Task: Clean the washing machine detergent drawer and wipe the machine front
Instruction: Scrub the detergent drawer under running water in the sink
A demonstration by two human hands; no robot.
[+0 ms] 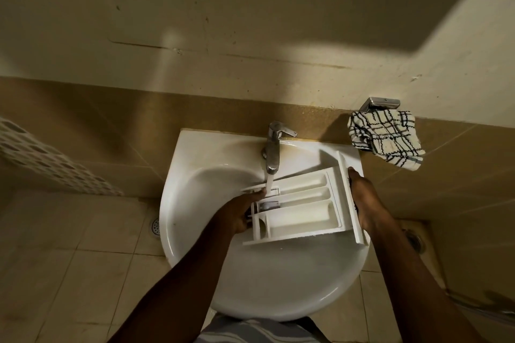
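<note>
Drawer: the white detergent drawer (301, 209) is at the centre of the frame, held over the sink (278, 301), compartments facing up.
Left hand: the left hand (239, 214) grips the drawer's left end, fingers closed around it.
Right hand: the right hand (365, 198) clasps the front panel at the drawer's right end.
Tap: the tap (273, 147) runs water (269, 182) onto the drawer's left end, beside the left fingers.
Cloth: a checked cloth (386, 136) hangs at the upper right, beside the sink.
</note>
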